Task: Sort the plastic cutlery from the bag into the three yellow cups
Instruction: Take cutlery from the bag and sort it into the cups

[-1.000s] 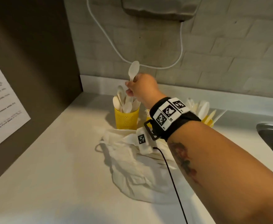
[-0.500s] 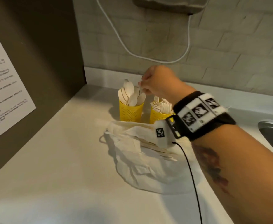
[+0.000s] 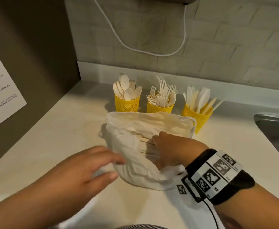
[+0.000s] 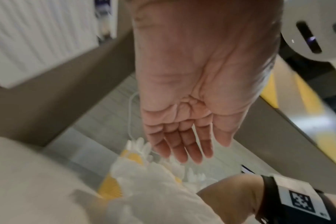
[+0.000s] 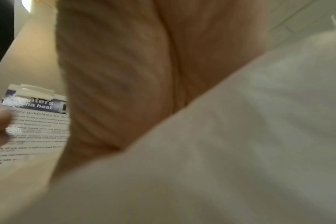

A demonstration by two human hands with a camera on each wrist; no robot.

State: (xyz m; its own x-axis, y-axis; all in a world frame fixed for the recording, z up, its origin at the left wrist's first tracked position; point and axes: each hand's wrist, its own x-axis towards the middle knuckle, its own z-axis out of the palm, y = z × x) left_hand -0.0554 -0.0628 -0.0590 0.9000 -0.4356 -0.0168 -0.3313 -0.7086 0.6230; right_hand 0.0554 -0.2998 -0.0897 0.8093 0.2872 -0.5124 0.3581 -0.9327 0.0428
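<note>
Three yellow mesh cups stand in a row by the back wall: the spoon cup (image 3: 127, 104) on the left, the fork cup (image 3: 159, 108) in the middle, the knife cup (image 3: 197, 117) on the right. In front of them lies the white cloth bag (image 3: 132, 156) with pale cutlery handles (image 3: 146, 142) showing at its mouth. My right hand (image 3: 167, 147) reaches into the bag; its fingertips are hidden among cloth and handles. My left hand (image 3: 102, 162) is at the bag's left edge, with straight fingers (image 4: 184, 145) and an empty palm. In the right wrist view only the palm (image 5: 125, 75) and the bag cloth (image 5: 240, 136) show.
The pale counter (image 3: 52, 146) ends at a brown side wall on the left, where a printed notice (image 3: 1, 90) hangs. A steel sink (image 3: 274, 128) is sunk in at the right. A white cable (image 3: 135, 48) loops down the brick wall behind the cups.
My right hand let the spoon go into the left cup and came back down into the bag. My left hand has come into view at the bag's left edge.
</note>
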